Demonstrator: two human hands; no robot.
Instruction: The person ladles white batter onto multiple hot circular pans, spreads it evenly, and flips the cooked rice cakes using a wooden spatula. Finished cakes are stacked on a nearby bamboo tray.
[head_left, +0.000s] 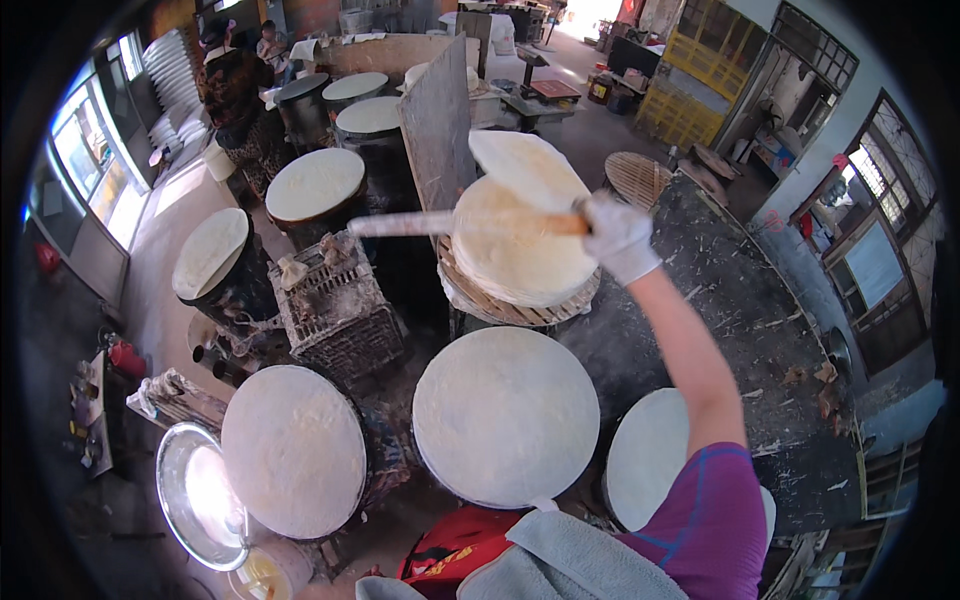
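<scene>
My right hand (619, 232), in a white glove, grips a long flat wooden stick (420, 223) that reaches left over a stack of round pale sheets (517, 270). A loose pale sheet (529, 166) lies partly folded or raised at the back of the stack, near the hand; motion blur hides how it meets the stick. Under the stack is a round slatted bamboo tray (480, 304). Nearer to me is a round griddle or drum top covered in pale batter or sheet (506, 416). My left hand is out of view or not distinguishable at the bottom edge.
Similar round tops stand at the left (294, 450) and right (649, 457). A metal basin (201, 491), a dirty plastic crate (337, 300) and an upright board (439, 127) are around. A dark table (720, 300) spans the right. Another person (229, 90) stands far left.
</scene>
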